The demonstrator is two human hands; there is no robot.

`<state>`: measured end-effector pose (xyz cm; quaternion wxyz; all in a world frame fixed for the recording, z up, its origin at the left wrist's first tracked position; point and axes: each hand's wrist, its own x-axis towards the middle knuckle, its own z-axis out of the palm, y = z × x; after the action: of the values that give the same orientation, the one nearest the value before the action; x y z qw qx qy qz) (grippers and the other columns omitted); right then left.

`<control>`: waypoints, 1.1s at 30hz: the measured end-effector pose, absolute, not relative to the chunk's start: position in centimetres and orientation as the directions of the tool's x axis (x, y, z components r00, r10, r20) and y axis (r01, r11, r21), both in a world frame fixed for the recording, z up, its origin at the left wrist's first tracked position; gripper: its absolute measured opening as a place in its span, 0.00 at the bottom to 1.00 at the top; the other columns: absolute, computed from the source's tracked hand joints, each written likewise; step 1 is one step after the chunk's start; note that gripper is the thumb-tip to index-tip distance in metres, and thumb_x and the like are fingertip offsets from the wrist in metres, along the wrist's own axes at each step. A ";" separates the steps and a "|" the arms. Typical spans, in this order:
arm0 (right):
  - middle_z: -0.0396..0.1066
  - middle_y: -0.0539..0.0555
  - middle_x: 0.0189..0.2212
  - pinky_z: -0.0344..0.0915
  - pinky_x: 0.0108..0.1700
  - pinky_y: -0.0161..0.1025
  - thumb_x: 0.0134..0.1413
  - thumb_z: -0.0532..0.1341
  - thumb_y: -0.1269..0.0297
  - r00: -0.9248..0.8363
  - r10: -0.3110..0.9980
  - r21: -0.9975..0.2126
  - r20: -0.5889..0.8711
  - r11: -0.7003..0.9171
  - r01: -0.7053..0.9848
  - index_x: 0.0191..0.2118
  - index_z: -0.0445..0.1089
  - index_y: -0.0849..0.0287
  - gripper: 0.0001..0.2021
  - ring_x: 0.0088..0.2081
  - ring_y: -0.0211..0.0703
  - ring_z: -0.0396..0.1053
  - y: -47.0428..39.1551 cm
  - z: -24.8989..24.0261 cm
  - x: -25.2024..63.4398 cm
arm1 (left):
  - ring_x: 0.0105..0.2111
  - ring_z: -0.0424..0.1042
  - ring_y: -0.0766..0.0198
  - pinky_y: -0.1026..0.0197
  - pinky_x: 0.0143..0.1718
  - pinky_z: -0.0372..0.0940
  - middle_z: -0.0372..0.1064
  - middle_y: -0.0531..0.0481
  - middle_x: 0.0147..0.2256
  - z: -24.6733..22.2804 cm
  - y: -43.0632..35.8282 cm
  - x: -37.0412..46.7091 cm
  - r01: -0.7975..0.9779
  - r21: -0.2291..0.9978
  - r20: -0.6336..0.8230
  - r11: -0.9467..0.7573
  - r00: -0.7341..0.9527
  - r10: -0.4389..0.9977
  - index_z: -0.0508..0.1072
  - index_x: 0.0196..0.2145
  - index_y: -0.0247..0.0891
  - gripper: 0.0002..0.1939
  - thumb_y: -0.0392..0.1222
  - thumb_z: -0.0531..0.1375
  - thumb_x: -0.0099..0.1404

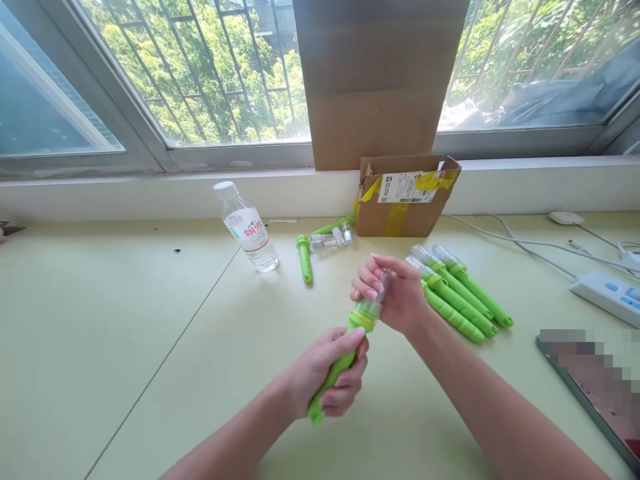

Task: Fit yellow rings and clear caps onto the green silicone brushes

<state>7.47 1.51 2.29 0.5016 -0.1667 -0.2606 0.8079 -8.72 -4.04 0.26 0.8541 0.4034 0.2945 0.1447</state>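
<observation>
My left hand (323, 373) is wrapped round a green plastic handle (341, 366), which slants up and to the right. A clear ribbed cap (369, 309) sits at the handle's upper end, above a yellow ring. Around that cap the fingers of my right hand (404, 299) are closed, hiding part of it. Several finished-looking green handles with clear caps (453, 293) lie side by side, just right of my right hand. Farther back lies a bare green handle (305, 259), beside loose clear caps (325, 244) and another green handle (331, 227).
A water bottle (249, 230) stands at the back left. An open cardboard box (400, 217) is against the wall below the window. On the right are a power strip (607, 293), white cables (530, 250) and a tablet or phone (575, 393), partly blurred out.
</observation>
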 end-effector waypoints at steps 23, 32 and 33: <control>0.52 0.44 0.09 0.62 0.24 0.35 0.54 0.56 0.63 -0.497 0.867 -0.598 0.032 -0.382 -0.705 0.12 0.51 0.58 0.22 0.13 0.32 0.55 1.5 2.4 7.6 | 0.09 0.44 0.74 0.70 0.09 0.44 0.50 0.64 0.16 -0.7 -4.0 -8.4 -0.097 0.778 -0.294 0.621 0.816 0.497 0.57 0.35 0.43 0.15 0.57 0.49 0.66; 0.46 0.42 0.05 0.59 0.19 0.34 0.49 0.57 0.66 -0.337 0.938 -0.594 -0.082 -0.317 -0.739 0.11 0.45 0.57 0.23 0.10 0.31 0.47 1.5 2.8 6.8 | 0.12 0.51 0.76 0.70 0.13 0.48 0.54 0.62 0.19 0.4 -4.9 -7.7 0.085 0.965 -0.255 0.250 0.548 0.797 0.58 0.35 0.40 0.15 0.54 0.53 0.66; 0.46 0.42 0.05 0.59 0.19 0.34 0.49 0.57 0.66 -0.324 0.942 -0.608 -0.088 -0.309 -0.732 0.11 0.46 0.56 0.23 0.10 0.31 0.48 1.4 3.0 6.7 | 0.12 0.52 0.76 0.71 0.14 0.48 0.54 0.62 0.19 0.3 -5.0 -7.6 0.081 0.967 -0.248 0.243 0.531 0.810 0.58 0.34 0.40 0.15 0.54 0.54 0.66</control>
<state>6.67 1.40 2.96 0.5376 -0.2207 -0.2379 0.7782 -7.60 -4.96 0.31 0.6779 0.5533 0.4026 0.2688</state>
